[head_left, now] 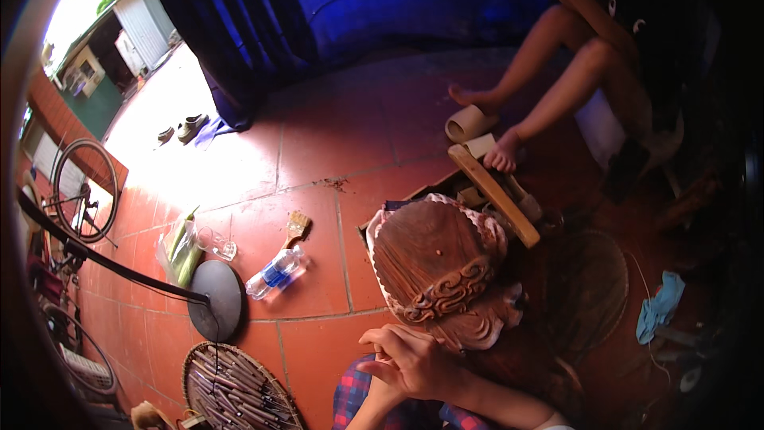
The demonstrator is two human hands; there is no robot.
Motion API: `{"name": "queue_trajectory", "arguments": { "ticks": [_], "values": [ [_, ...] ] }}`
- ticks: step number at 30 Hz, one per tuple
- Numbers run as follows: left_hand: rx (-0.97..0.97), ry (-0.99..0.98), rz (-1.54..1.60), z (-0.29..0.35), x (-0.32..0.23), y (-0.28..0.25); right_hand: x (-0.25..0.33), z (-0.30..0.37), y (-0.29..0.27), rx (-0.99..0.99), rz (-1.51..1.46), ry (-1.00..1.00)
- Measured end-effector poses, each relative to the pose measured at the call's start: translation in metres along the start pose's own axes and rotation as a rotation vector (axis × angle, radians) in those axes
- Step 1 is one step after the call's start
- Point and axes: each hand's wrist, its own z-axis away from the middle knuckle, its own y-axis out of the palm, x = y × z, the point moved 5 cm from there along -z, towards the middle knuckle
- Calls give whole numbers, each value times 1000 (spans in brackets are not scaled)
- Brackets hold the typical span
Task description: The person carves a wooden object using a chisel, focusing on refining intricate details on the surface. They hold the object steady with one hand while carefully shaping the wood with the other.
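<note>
A carved reddish-brown wooden piece (430, 251) lies in front of me, with a smooth grained dome and scroll carving along its near edge. Pale pinkish cloth shows around its rim. My right hand (426, 362) is just below it, over my lap, its fingers wrapped about my left hand (388, 388). The left hand's fingers are mostly hidden beneath. No tool shows in either hand. At lower left a round woven tray (188, 374) holds several chisels with slim handles.
Beyond the carving lie a wooden bar (497, 197) and a pale hollow cylinder (469, 123), near a seated person's bare feet (501, 151). On the left are a black lamp base (216, 302), a plastic bottle (274, 272), a brush (298, 227) and a glass (216, 244). A blue cloth (660, 306) lies right.
</note>
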Motion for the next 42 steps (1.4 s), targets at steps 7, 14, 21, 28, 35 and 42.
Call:
{"name": "queue_trajectory", "arguments": {
  "ticks": [7,14,21,28,35,42],
  "values": [
    [606,-327,558,0,-49,-33,-16,12,-21,66,435,-115],
    [163,39,108,-1,-41,-52,-2,3,-7,72,64,127],
    [-45,-3,118,-12,-6,11,-24,10,26,-75,210,-33],
    [-24,130,-96,-18,-20,27,-26,6,27,-38,275,-79],
    [-72,279,-364,-45,-21,34,-25,11,26,103,339,-27],
    [-114,339,-460,-50,-18,52,-62,20,23,142,503,173]
  ]
}}
